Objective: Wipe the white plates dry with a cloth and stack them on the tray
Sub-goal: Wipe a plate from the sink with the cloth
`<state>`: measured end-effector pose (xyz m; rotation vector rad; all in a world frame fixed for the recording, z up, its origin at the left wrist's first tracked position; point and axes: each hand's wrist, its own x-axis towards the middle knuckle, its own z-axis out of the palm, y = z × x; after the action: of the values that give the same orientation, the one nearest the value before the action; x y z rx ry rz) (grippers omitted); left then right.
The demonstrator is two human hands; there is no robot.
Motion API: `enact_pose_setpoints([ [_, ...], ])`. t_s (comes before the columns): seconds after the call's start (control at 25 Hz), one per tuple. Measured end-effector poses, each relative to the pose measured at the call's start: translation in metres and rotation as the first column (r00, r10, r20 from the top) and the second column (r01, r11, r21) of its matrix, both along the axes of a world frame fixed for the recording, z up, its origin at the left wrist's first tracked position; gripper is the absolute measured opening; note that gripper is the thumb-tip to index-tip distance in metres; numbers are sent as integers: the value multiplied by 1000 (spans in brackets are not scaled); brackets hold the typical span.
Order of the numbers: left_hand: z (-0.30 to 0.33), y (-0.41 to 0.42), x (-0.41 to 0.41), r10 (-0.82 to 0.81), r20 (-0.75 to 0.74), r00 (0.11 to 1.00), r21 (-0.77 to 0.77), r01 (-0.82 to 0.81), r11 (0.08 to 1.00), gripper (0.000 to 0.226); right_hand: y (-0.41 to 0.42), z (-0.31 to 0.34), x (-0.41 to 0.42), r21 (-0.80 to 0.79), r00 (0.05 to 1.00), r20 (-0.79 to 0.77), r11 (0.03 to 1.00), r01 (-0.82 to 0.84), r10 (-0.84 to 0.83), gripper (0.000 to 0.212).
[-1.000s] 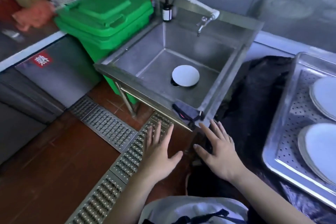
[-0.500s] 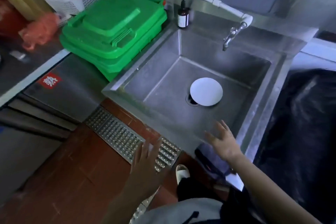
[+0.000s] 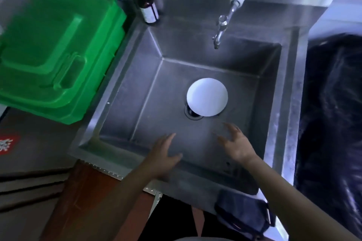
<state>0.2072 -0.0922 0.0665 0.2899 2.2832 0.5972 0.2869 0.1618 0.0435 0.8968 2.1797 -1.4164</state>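
A single white plate (image 3: 207, 97) lies on the bottom of the steel sink (image 3: 290, 103), partly over the drain. My left hand (image 3: 164, 154) reaches over the sink's front rim with fingers spread and holds nothing. My right hand (image 3: 236, 143) hovers inside the basin just below the plate, fingers spread, also empty. A dark blue cloth (image 3: 242, 211) hangs over the sink's front right corner. The tray is out of view.
A green bin lid (image 3: 58, 49) sits left of the sink. A dark soap bottle (image 3: 147, 6) stands at the back left corner, and a tap (image 3: 221, 29) hangs over the basin. A black plastic sheet (image 3: 333, 113) covers the surface to the right.
The view has swung left and over the sink, so the tray with plates has left the frame. Both hands have moved forward from below the sink's front edge into the basin.
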Motion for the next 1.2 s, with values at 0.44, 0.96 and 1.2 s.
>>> enact_pose_setpoints([
  [0.44, -158, 142, -215, 228, 149, 962, -28, -226, 974, 47, 43, -94, -107, -131, 782, 289, 786, 604, -553, 35],
  [0.96, -188, 172, -228, 536, 301, 789, 30, -569, 822, 56, 59, -180, -200, -114, 474, 402, 471, 875, -784, 31],
  [1.2, -143, 164, -167, 437, 178, 882, 298, -471, 830, 54, 52, -146, -163, -230, 280, 280, 219, 948, -918, 38],
])
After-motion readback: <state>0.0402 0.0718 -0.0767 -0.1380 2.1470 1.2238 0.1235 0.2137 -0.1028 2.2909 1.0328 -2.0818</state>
